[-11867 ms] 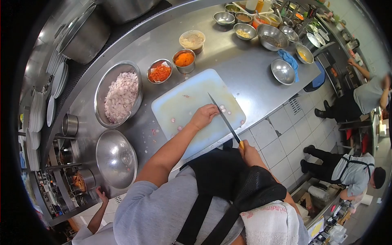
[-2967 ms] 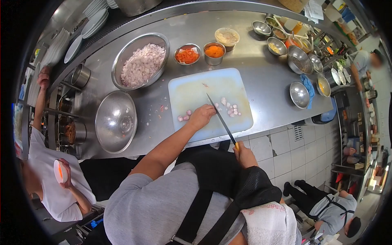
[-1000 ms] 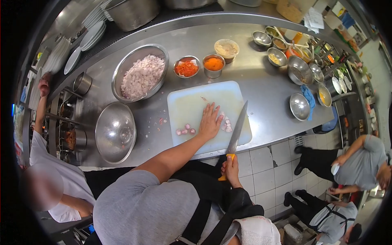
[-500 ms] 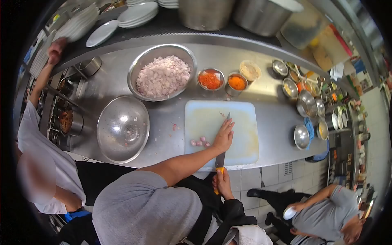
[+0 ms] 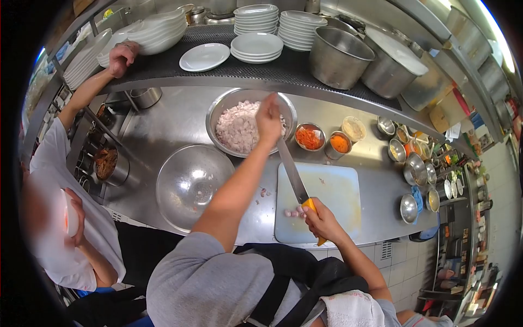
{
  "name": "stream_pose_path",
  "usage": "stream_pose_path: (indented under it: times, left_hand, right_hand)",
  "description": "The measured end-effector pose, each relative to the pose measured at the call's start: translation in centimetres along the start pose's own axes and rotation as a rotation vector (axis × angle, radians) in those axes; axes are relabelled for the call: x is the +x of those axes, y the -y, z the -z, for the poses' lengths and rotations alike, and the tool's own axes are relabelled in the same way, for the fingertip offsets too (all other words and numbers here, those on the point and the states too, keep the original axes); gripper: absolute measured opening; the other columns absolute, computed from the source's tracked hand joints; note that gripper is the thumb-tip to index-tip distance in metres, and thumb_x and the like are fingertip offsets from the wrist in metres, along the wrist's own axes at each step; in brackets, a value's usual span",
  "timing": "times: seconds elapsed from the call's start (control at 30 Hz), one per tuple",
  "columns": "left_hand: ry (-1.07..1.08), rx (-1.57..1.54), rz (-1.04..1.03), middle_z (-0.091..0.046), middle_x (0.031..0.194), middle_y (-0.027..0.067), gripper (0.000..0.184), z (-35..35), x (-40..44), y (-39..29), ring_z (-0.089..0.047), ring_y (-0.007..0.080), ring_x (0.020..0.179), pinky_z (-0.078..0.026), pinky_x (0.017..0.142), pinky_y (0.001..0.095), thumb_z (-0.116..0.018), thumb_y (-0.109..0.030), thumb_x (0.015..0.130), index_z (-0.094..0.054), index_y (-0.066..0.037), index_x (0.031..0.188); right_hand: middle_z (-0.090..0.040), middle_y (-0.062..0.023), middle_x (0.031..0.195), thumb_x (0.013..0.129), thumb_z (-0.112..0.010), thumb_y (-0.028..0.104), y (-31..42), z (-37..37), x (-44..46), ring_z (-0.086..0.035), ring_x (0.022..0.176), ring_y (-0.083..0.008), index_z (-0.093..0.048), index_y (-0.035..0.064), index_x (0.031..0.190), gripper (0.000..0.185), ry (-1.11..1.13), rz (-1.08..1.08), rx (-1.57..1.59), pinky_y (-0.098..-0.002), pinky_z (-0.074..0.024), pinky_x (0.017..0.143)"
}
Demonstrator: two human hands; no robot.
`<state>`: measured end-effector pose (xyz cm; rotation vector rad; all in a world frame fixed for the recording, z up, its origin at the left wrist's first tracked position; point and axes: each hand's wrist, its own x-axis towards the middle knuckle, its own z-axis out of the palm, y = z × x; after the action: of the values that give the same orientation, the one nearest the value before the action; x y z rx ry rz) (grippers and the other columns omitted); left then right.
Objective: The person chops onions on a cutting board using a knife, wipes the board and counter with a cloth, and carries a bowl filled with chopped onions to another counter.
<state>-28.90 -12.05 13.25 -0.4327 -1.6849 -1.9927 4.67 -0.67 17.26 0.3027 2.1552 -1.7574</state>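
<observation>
My right hand (image 5: 322,220) grips the yellow handle of a large kitchen knife (image 5: 293,171). The long blade slants up and left across the corner of a white cutting board (image 5: 327,218), with its tip close to my left wrist. My left hand (image 5: 268,122) is over the right side of a steel bowl (image 5: 209,122) full of chopped shallots (image 5: 238,128). Motion blurs its fingers, so whether they hold anything is unclear. Several small whole shallots (image 5: 295,212) lie on the board, left of my right hand and partly behind it.
A steel bowl (image 5: 188,185) with a few scraps stands left of the board. Shredded carrot (image 5: 309,137) and an orange ingredient (image 5: 340,144) fill small containers behind it. A shelf (image 5: 218,82) with plates and pots spans the back. A co-worker (image 5: 87,218) stands at left, one hand on the shelf.
My left hand has gone from the blade on the board to above the shallot bowl. The knife has lifted and turned leftward in my right hand. The view has shifted; the person at right is mostly gone.
</observation>
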Motion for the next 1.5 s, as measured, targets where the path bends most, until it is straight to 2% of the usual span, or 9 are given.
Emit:
stream_pose_path:
  times: [0.17, 0.23, 0.33, 0.5, 0.6, 0.83, 1.07, 1.17, 1.5]
  left_hand:
    - [0.264, 0.676, -0.134, -0.074, 0.092, 0.0213, 0.021, 7.3, 5.2, 13.6, -0.070, 0.0410, 0.083, -0.056, 0.075, 0.0464, -0.066, -0.023, 0.102, -0.078, -0.006, 0.106]
    - [0.188, 0.511, -0.257, -0.073, 0.087, 0.0222, 0.024, 6.8, 6.9, 10.1, -0.069, 0.0420, 0.077, -0.055, 0.073, 0.0475, -0.065, -0.025, 0.102, -0.078, -0.005, 0.102]
    - [0.272, 0.575, -0.157, -0.074, 0.088, 0.0222, 0.023, 6.6, 8.9, 8.4, -0.073, 0.0377, 0.079, -0.057, 0.074, 0.0423, -0.070, -0.019, 0.100, -0.077, -0.002, 0.114]
    - [0.165, 0.795, -0.546, -0.074, 0.119, 0.0235, 0.034, 4.7, 3.8, 6.0, -0.072, 0.0400, 0.104, -0.057, 0.090, 0.0437, -0.069, -0.011, 0.097, -0.070, -0.003, 0.130]
    - [0.536, 0.456, 0.081, -0.074, 0.120, 0.0212, 0.032, 3.0, -7.8, -0.8, -0.073, 0.0366, 0.107, -0.058, 0.095, 0.0413, -0.069, -0.009, 0.096, -0.072, -0.004, 0.127]
    - [1.228, 0.637, 0.262, -0.074, 0.114, 0.0116, 0.036, 2.7, -24.7, -2.1, -0.072, 0.0276, 0.096, -0.059, 0.088, 0.0390, -0.081, -0.012, 0.086, -0.076, -0.010, 0.122]
    - [1.340, 0.818, 0.319, -0.073, 0.117, 0.0135, 0.039, 0.6, -25.5, -2.1, -0.073, 0.0251, 0.099, -0.059, 0.089, 0.0372, -0.081, -0.011, 0.085, -0.075, -0.009, 0.123]
    - [1.304, 0.751, 0.675, -0.072, 0.117, 0.0116, 0.038, -0.8, -24.8, -2.6, -0.073, 0.0189, 0.101, -0.058, 0.090, 0.0321, -0.081, -0.010, 0.087, -0.074, -0.004, 0.125]
    - [1.139, -0.129, 0.727, -0.070, 0.118, 0.0037, 0.037, -8.5, -26.8, -2.0, -0.068, 0.0132, 0.107, -0.056, 0.098, 0.0299, -0.073, 0.008, 0.091, -0.067, -0.003, 0.126]
  right_hand:
    - [-0.052, 0.0023, 0.066, 0.111, -0.057, 0.031, -6.6, 2.8, -2.3, -0.047, 0.049, -0.0068, -0.060, 0.0084, 0.118, 0.024, -0.203, -0.094, -0.044, -0.0262, -0.0387, 0.043]
    - [-0.051, 0.0029, 0.065, 0.111, -0.058, 0.032, -9.9, 4.1, -4.0, -0.048, 0.049, -0.0065, -0.059, 0.0089, 0.118, 0.024, -0.338, -0.136, 0.026, -0.0262, -0.0393, 0.042]
    - [-0.051, 0.0017, 0.063, 0.110, -0.061, 0.034, -14.5, 5.5, -7.5, -0.048, 0.047, -0.0077, -0.059, 0.0086, 0.115, 0.026, -0.519, -0.206, 0.181, -0.0274, -0.0409, 0.039]
    - [-0.051, 0.0014, 0.062, 0.109, -0.063, 0.034, -24.5, 6.2, -10.0, -0.047, 0.046, -0.0081, -0.058, 0.0082, 0.113, 0.026, -0.674, -0.214, 0.219, -0.0273, -0.0396, 0.039]
    - [-0.050, 0.0011, 0.061, 0.108, -0.064, 0.032, -28.8, 6.3, -10.9, -0.046, 0.045, -0.0084, -0.058, 0.0080, 0.112, 0.025, -0.663, -0.310, 0.186, -0.0277, -0.0386, 0.039]
    - [-0.055, -0.0025, 0.063, 0.108, -0.064, 0.031, -30.0, 8.9, -12.0, -0.051, 0.045, -0.0120, -0.058, 0.0065, 0.109, 0.026, -0.545, -0.282, 0.258, -0.0298, -0.0415, 0.040]
    - [-0.061, -0.0068, 0.066, 0.109, -0.062, 0.031, -26.7, 12.5, -12.5, -0.058, 0.050, -0.0157, -0.056, 0.0038, 0.109, 0.028, -0.421, -0.263, 0.102, -0.0332, -0.0457, 0.046]
    - [-0.061, -0.0079, 0.066, 0.108, -0.063, 0.029, -26.3, 13.2, -12.4, -0.058, 0.050, -0.0164, -0.057, 0.0035, 0.110, 0.027, -0.404, -0.254, 0.089, -0.0335, -0.0462, 0.047]
    - [-0.068, -0.0148, 0.073, 0.105, -0.065, 0.024, -26.9, 12.9, -16.0, -0.068, 0.064, -0.0236, -0.060, -0.0013, 0.114, 0.028, -0.554, -0.158, 0.055, -0.0387, -0.0530, 0.062]
